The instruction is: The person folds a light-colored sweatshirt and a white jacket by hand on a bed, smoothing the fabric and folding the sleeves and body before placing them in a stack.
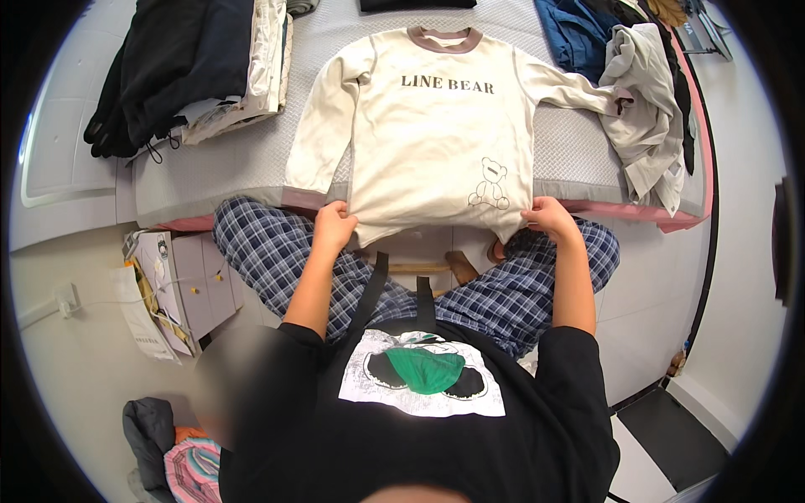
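A cream long-sleeved top [434, 132] with a brown collar lies front up on a grey quilted bed cover [566, 144]. It bears printed writing and a line-drawn bear. My left hand [335, 226] pinches the hem at its left corner, while my right hand [550, 217] grips the right corner of the hem. Between them the lower edge hangs a little past the bed's front edge, over my lap. The left sleeve in the picture runs down beside the body to its brown cuff [305, 198]; the other stretches right, its cuff against a crumpled light-grey garment [648, 113].
Stacked folded clothes [188, 63], black and white, sit on the bed's left. Blue clothing [575, 38] lies at the back right, and a black folded item [418, 5] at the far edge. A small cabinet [195, 283] stands below left, near a plugged-in cable [66, 305].
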Motion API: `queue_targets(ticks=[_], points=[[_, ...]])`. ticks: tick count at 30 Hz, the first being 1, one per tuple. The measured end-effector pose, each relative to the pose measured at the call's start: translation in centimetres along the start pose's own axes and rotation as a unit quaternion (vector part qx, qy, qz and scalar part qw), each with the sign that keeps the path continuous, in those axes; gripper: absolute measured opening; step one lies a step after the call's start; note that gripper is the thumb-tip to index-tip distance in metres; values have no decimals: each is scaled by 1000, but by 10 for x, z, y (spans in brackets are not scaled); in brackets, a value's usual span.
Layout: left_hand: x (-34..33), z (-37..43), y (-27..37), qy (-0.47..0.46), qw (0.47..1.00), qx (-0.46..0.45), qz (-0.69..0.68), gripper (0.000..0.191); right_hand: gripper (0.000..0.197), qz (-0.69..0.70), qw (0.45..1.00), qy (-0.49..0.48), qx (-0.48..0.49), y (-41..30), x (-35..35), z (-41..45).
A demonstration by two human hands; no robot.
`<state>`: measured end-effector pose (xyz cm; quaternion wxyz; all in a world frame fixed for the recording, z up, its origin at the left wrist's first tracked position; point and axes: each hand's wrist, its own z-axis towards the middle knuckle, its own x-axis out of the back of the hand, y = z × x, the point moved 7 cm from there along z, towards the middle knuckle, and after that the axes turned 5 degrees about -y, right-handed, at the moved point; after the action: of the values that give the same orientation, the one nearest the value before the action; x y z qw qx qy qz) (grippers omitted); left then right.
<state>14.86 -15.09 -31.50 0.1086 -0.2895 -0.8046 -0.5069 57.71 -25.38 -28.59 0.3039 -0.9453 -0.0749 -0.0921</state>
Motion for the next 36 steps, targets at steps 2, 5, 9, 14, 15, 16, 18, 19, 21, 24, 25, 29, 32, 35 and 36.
queue_targets(ticks=[2, 5, 9, 14, 15, 16, 18, 19, 21, 24, 25, 29, 32, 35, 36], points=[[9, -4, 6, 2, 999, 22, -29, 26, 21, 10, 1000, 7, 4, 7, 4, 4], [11, -16, 33, 25, 996, 18, 85, 25, 20, 32, 999, 23, 38, 17, 2, 14], [4, -8, 17, 68, 992, -2, 103, 24, 28, -74, 997, 29, -7, 5, -14, 8], [-9, -3, 0, 8, 998, 66, 20, 28, 39, 114, 993, 23, -16, 27, -22, 18], [-14, -2, -4, -18, 996, 67, 53, 32, 43, 152, 988, 0, -19, 25, -29, 16], [-18, -2, -7, -43, 993, 68, 87, 36, 38, 176, 983, -26, -51, 22, -35, 9], [-22, -2, -8, -29, 991, 59, 119, 39, 38, 164, 983, -37, -72, 26, -39, 10], [-22, -1, -9, -13, 987, 49, 151, 42, 38, 151, 983, -49, -91, 29, -42, 12], [-28, 9, -34, -34, 992, 90, 87, 42, 34, 141, 985, -53, -82, 40, -42, 17], [-29, 7, -30, -62, 990, 57, 115, 34, 27, 101, 987, -51, -114, 50, -39, 17], [-30, 11, -45, -72, 989, 64, 115, 32, 27, 99, 987, -54, -113, 43, -41, 14], [-30, 10, -49, -91, 982, 64, 156, 33, 31, -66, 994, -29, -81, 41, -30, 13], [-24, 3, -28, -75, 979, 49, 185, 33, 38, -223, 973, -39, -45, 45, -22, 21], [-25, 5, -30, -90, 966, 69, 234, 38, 45, -297, 952, 10, 68, 35, -20, 25], [-26, 5, -25, -91, 963, 52, 249, 36, 46, -339, 940, -8, 37, 30, -21, 22]])
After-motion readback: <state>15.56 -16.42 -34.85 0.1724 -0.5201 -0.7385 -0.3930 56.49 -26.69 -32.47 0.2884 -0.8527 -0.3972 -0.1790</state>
